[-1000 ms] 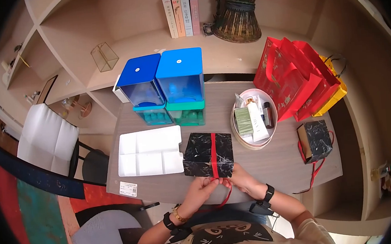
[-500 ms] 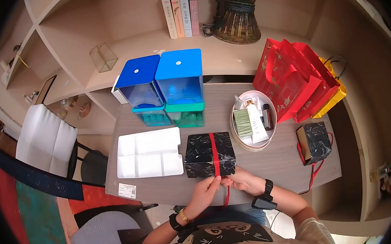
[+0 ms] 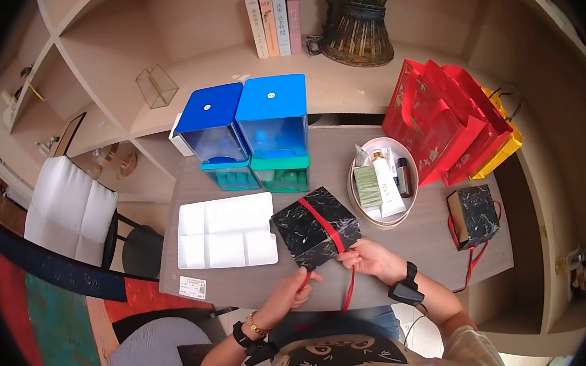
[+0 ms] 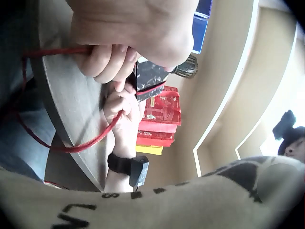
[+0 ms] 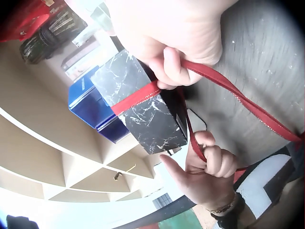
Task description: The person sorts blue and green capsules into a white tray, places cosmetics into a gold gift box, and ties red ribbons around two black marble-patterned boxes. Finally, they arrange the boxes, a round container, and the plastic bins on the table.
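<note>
A black marble-patterned box [image 3: 299,232] sits at an angle at the table's near side, a red ribbon [image 3: 321,221] running across its top. Curled fingers of my left hand [image 3: 288,297] grip one ribbon strand in front of the box's near corner; the right wrist view shows that strand [image 5: 190,131] stretched from the box to this hand [image 5: 209,179]. My right hand [image 3: 374,258] pinches the ribbon against the box's right near edge, and a loose tail [image 3: 349,290] hangs below it. The two hands are apart.
Left of the box lies a white divided tray [image 3: 226,250]. Blue and green drawer boxes [image 3: 274,115] are stacked behind. To the right are a round tub [image 3: 415,201] of toiletries, red gift bags [image 3: 433,127] and a second marble-patterned box [image 3: 480,216] with red ribbon.
The box has turned from square-on to angled. My hands, close together at its front before, have separated: the left to the left and down, the right to the right and up.
</note>
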Demonstrator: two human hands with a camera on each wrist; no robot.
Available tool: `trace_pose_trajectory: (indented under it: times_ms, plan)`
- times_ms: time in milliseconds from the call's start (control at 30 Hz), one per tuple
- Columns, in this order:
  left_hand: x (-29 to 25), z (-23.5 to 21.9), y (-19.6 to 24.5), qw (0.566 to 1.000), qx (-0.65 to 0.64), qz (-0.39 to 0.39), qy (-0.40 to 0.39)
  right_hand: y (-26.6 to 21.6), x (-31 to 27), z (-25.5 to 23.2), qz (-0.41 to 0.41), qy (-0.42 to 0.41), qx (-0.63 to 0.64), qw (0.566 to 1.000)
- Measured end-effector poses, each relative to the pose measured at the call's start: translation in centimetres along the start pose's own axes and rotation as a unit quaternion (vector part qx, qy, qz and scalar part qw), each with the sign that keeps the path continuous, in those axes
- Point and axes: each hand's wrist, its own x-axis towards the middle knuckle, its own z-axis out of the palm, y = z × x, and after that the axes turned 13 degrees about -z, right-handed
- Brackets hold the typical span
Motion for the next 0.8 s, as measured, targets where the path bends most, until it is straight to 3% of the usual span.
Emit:
trace_pose_trajectory:
  times_ms: [100,200,300,400,500,600,700,800]
  plan:
    - [1.2,1.0,-0.5,0.999,0.024,0.028,0.038,0.2,0.4,0.1,-0.001,-0.012,-0.062,0.998]
    - [2.7,2.2,-1.8,0.926,0.287,0.167,0.179,0.7,0.6,-0.2,-0.026,-0.032,-0.086,0.995]
    - [3.3,3.4,-2.5,0.923,0.232,0.210,0.222,1.1,0.6,0.6,-0.039,-0.010,-0.103,0.994]
    - [3.7,1.9,-3.6,0.993,-0.028,0.089,0.067,1.1,0.6,0.5,-0.047,-0.019,-0.141,0.989]
    - [3.4,1.2,-4.2,0.986,-0.130,0.102,0.000,1.6,0.4,1.2,-0.089,0.009,-0.216,0.972]
    - [3.6,2.9,-3.3,0.956,0.071,0.239,0.155,2.5,-0.2,2.5,-0.123,0.020,-0.309,0.943]
    - [3.4,3.2,-2.8,0.971,0.088,0.191,0.117,2.9,-0.2,3.0,-0.131,-0.002,-0.344,0.930]
    - [3.4,2.1,-2.8,0.992,0.101,0.027,0.077,3.1,0.2,2.7,-0.136,0.010,-0.345,0.928]
